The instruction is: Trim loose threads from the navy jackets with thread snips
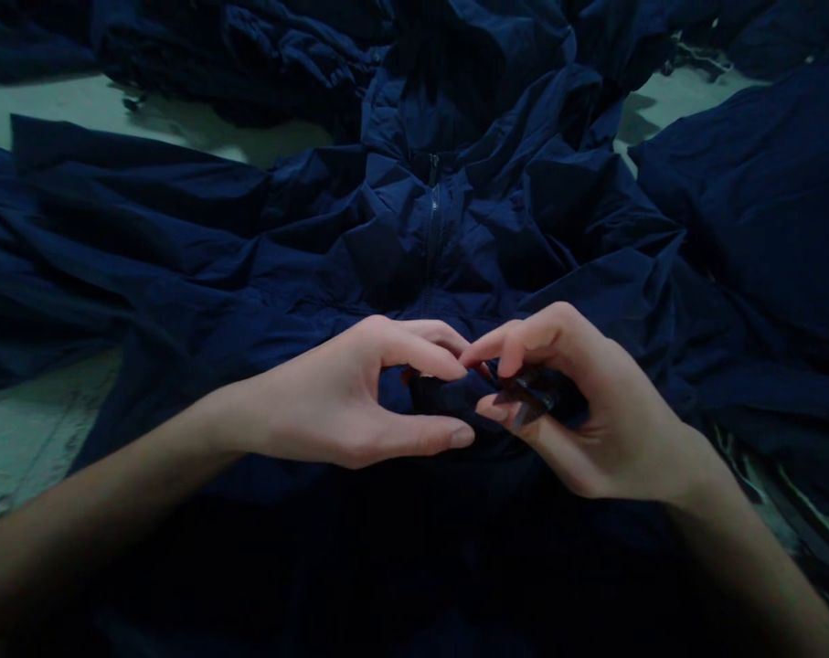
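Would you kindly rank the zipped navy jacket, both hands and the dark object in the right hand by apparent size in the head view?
1. Zipped navy jacket: largest.
2. Left hand and right hand: too alike to rank.
3. Dark object: smallest visible area, partly hidden by fingers.

The jacket point(345, 247) is a plain deep navy, a shade bluer along the lit ridges of its creases and sinking to almost black toward the bottom, with a blackish zip point(434, 210) that catches a thin greyish glint near its top. The heaped clothing point(277, 55) behind and the dark cloth point(763, 192) on the right are the same solid navy, set against a pale grey-green table surface point(64, 119) marked with darker smudges. The small tool point(529, 397) looks black with dull grey highlights, and whitish, stringy streaks point(708, 59) show at upper right.
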Available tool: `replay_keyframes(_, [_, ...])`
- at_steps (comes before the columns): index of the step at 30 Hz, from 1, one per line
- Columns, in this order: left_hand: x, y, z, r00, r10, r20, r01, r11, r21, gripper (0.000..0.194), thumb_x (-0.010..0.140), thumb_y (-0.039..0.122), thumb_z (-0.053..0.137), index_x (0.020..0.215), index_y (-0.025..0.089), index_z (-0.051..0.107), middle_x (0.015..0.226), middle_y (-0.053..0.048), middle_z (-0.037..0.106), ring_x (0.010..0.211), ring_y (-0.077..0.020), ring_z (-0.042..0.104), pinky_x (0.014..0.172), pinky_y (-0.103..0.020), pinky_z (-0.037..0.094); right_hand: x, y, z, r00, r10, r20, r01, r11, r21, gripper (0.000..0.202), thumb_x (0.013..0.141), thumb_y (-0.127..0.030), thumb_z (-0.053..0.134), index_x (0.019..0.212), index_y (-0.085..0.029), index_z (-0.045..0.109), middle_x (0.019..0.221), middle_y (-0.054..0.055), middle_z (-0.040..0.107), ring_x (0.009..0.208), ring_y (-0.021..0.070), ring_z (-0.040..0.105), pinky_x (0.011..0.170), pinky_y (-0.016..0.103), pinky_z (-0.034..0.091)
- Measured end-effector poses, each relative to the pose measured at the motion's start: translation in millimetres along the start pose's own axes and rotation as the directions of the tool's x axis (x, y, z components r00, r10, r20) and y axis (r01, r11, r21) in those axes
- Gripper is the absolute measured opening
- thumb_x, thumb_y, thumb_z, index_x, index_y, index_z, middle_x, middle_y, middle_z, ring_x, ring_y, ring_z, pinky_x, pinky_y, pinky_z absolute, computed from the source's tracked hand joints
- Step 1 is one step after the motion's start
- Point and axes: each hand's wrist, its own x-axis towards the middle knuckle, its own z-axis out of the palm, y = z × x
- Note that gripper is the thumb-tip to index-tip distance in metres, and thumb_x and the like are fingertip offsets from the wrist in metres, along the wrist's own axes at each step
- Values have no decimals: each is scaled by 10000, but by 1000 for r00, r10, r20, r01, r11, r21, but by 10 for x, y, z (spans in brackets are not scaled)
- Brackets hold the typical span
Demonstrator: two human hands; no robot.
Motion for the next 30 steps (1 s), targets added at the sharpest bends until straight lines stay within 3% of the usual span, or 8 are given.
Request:
replay_keyframes(5, [-5, 33, -30, 997, -67, 23, 67, 997, 29, 93, 860, 230, 834, 918, 157, 839, 1147, -96, 772, 973, -201, 733, 852, -277, 580, 5, -21, -16, 997, 64, 40, -67, 993, 92, 222, 938, -143, 705, 1056, -208, 528, 969, 28, 663, 804, 127, 656, 673, 223, 547])
replay_keyframes(9, [15, 40, -50, 989, -122, 87, 121, 992, 25, 136, 854, 231, 829, 772, 146, 761, 865, -23, 700, 752, -129, 633, 637, -213, 497, -5, -43, 5, 999, 41, -13, -39, 989, 144, 144, 990, -160, 654, 1033, -214, 527, 932, 17, 614, 804, 125, 604, 677, 228, 514])
replay_keyframes(12, [23, 46, -39, 986, -94, 140, 99, 995, -26, 224, 862, 198, 820, 678, 148, 702, 738, 20, 574, 681, -98, 545, 594, -194, 452, -13, -48, 11, 999, 21, -32, -15, 983, 183, 140, 1006, -167, 650, 1043, -219, 525, 926, 12, 602, 805, 125, 607, 691, 232, 517])
replay_keyframes(16, [11, 9, 64, 999, 35, -38, -40, 991, -130, 187, 811, 144, 876, 676, 144, 746, 906, -22, 588, 760, -109, 569, 666, -218, 506, 4, -19, -6, 996, 19, -90, 0, 978, 211, 151, 1014, -241, 686, 1044, -222, 539, 927, 18, 621, 826, 142, 636, 698, 247, 531])
replay_keyframes(21, [7, -112, 224, 954, 131, -271, -200, 949, -242, 130, 737, 141, 947, 744, 200, 831, 1168, -64, 632, 708, -76, 555, 619, -228, 509, 54, 56, 48, 993, 75, -92, -41, 946, 322, 289, 964, -381, 780, 967, -214, 544, 869, 1, 608, 748, 125, 595, 635, 226, 505])
replay_keyframes(23, [17, -155, 256, 946, 153, -288, -236, 930, -281, 148, 720, 124, 954, 744, 217, 841, 1146, -64, 668, 727, -93, 578, 618, -229, 512, 67, 74, 75, 992, 88, -87, -49, 923, 382, 352, 923, -387, 830, 920, -214, 523, 854, -12, 596, 734, 112, 575, 621, 207, 488])
replay_keyframes(26, [34, -203, 283, 949, 158, -271, -250, 903, -349, 154, 724, 86, 934, 758, 209, 847, 965, -55, 679, 788, -141, 641, 651, -236, 536, 58, 84, 51, 996, 77, -52, -53, 932, 358, 322, 959, -367, 792, 930, -218, 509, 896, -8, 597, 764, 108, 562, 673, 209, 496])
replay_keyframes(30, [46, -242, 310, 968, 98, -231, -178, 917, -357, 120, 765, 52, 871, 734, 151, 811, 811, -24, 659, 707, -101, 601, 624, -186, 497, 0, 103, -99, 993, 100, -70, -79, 964, 252, 343, 1058, -558, 561, 1087, -216, 570, 1115, 65, 554, 852, 153, 538, 726, 264, 517])
